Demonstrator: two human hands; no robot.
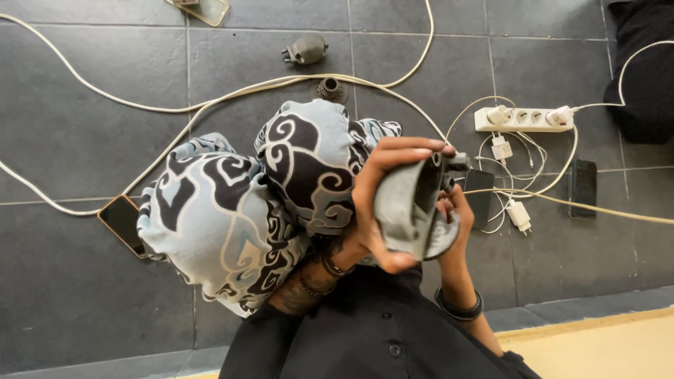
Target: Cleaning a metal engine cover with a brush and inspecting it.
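— Holding anything just now?

— Yes, you have a grey metal housing [411, 210] up in front of your chest, clamped between both hands. Your left hand [382, 203] wraps its near-left side, fingers [404, 149] curled over the top edge and thumb hooked under the bottom. Your right hand [453, 217] grips it from the right, fingers pressed together against the far side.

— And around you?

— You sit on a dark tiled floor [84, 147], knees in swirl-patterned trousers [232, 203] to the left. Far ahead lie a small grey motor part [306, 50] and a dark gear [330, 89], close together but apart. A white power strip [523, 118] sits to the right with chargers plugged in, a dark phone [583, 186] just near of it. Another phone [123, 223] lies at your left knee. A cream cable [105, 98] loops across the tiles.
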